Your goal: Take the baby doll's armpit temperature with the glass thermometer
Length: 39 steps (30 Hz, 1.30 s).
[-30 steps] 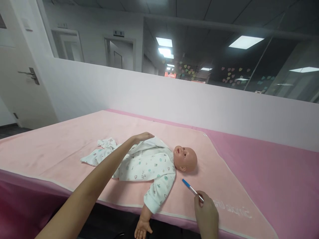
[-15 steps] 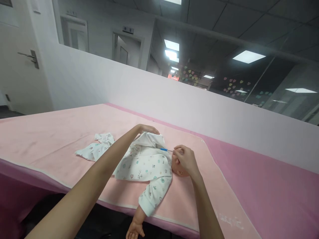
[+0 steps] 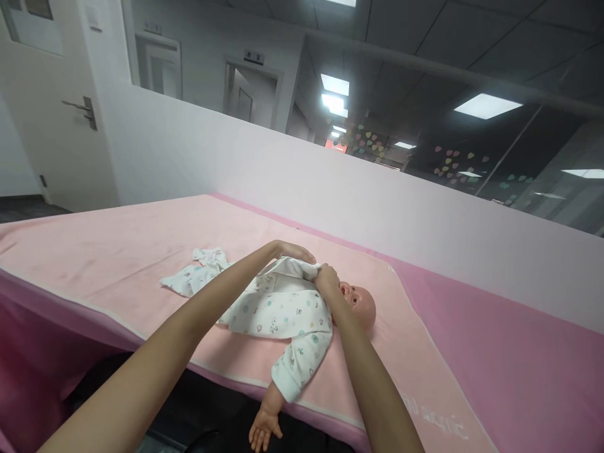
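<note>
A baby doll [image 3: 362,306] lies on its back on the pink mat, its head to the right. It wears a white printed baby top [image 3: 278,314], and one doll arm [image 3: 267,418] hangs over the near edge. My left hand [image 3: 295,251] is at the far side of the top, its fingers curled over the raised cloth. My right hand [image 3: 326,278] is closed on the top's edge near the doll's neck. Its fingertips are partly hidden behind the hand. Printed baby pants [image 3: 191,281] lie crumpled beyond my left forearm.
Pink padded mat [image 3: 117,251] covers the table, with a darker pink cloth [image 3: 495,327] beneath it at the right. Behind stands a low white wall [image 3: 377,207] topped by glass. A door [image 3: 61,126] is at the left.
My right hand has moved left from the doll's face to the top's edge, uncovering the face. A blue strip seen by the neck is now out of sight. The view has shifted slightly.
</note>
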Each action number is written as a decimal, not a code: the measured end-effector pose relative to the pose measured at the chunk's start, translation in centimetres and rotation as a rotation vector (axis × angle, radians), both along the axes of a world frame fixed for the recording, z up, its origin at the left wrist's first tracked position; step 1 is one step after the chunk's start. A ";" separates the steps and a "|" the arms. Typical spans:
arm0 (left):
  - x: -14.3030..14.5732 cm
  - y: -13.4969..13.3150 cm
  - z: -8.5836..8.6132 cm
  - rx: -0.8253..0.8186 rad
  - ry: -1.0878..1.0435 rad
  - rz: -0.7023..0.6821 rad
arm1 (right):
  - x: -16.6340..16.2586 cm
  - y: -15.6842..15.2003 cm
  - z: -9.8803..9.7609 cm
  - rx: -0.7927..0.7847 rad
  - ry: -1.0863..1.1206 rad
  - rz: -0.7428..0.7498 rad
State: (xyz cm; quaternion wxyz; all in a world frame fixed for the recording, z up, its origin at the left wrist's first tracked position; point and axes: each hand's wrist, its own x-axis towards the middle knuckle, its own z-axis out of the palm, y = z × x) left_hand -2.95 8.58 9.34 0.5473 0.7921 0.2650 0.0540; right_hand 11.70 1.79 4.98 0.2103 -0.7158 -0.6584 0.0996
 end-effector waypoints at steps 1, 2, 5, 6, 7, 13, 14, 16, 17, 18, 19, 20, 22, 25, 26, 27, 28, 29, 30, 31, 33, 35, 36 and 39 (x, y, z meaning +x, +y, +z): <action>0.0 -0.4 -0.1 0.006 0.013 0.008 | -0.1 -0.3 0.1 0.012 -0.003 0.019; 0.1 -0.7 -0.2 0.013 0.024 0.026 | -0.2 -0.7 0.3 0.025 -0.007 0.038; 0.1 -1.6 -0.8 0.023 0.030 0.087 | -0.1 -1.8 0.9 0.055 -0.032 0.091; 0.2 -1.9 -1.1 0.019 0.025 0.085 | 0.1 -2.2 1.1 0.063 -0.044 0.109; 0.3 -2.2 -1.5 0.014 0.018 0.072 | 0.3 -2.6 1.2 0.070 -0.057 0.126; 0.0 -4.4 -4.0 0.004 -0.023 0.000 | 2.2 -5.1 0.7 0.124 -0.206 0.254; -0.2 -4.7 -3.9 0.011 -0.011 -0.007 | 2.5 -5.6 0.3 0.154 -0.270 0.286; -0.8 -5.0 -3.3 0.031 0.036 -0.030 | 3.0 -6.6 -0.5 0.227 -0.400 0.333; -1.1 -4.9 -2.8 0.050 0.060 -0.035 | 3.2 -7.0 -0.9 0.259 -0.446 0.344; -1.3 -4.7 -2.3 0.080 0.069 -0.022 | 3.4 -7.5 -1.2 0.286 -0.483 0.354; -1.4 -4.3 -1.9 0.133 0.067 0.021 | 3.5 -7.9 -1.5 0.307 -0.510 0.361; -1.4 -3.8 -1.7 0.219 0.070 0.101 | 3.5 -8.2 -1.7 0.324 -0.525 0.366; -1.0 -2.6 -2.0 0.449 0.110 0.328 | 3.8 -8.6 -1.8 0.357 -0.507 0.369; 0.3 -1.2 -4.1 0.657 0.269 0.539 | 4.8 -8.3 -1.3 0.414 -0.334 0.285; 0.7 -1.0 -5.1 0.669 0.318 0.566 | 5.4 -7.9 -1.1 0.419 -0.248 0.229; 1.1 -0.8 -6.0 0.671 0.366 0.587 | 6.2 -7.5 -1.0 0.409 -0.159 0.170; 1.4 -0.8 -6.8 0.672 0.409 0.602 | 7.0 -7.0 -0.9 0.386 -0.069 0.115; 1.7 -0.9 -7.5 0.679 0.441 0.615 | 7.9 -6.5 -0.9 0.349 0.018 0.075; 1.8 -1.0 -8.0 0.686 0.466 0.625 | 8.9 -6.0 -0.9 0.303 0.103 0.059; 1.8 -1.1 -8.3 0.692 0.483 0.631 | 9.8 -5.5 -1.0 0.258 0.192 0.056; 1.7 -1.6 -8.7 0.699 0.505 0.641 | 11.3 -4.6 -1.5 0.185 0.400 0.055; 1.5 -2.0 -8.9 0.704 0.517 0.654 | 12.4 -4.0 -2.2 0.133 0.641 0.031; 1.4 -2.2 -9.0 0.710 0.519 0.662 | 12.7 -3.8 -2.6 0.114 0.762 0.010; 1.2 -2.7 -9.3 0.735 0.519 0.681 | 13.0 -4.2 -3.9 0.024 1.093 -0.025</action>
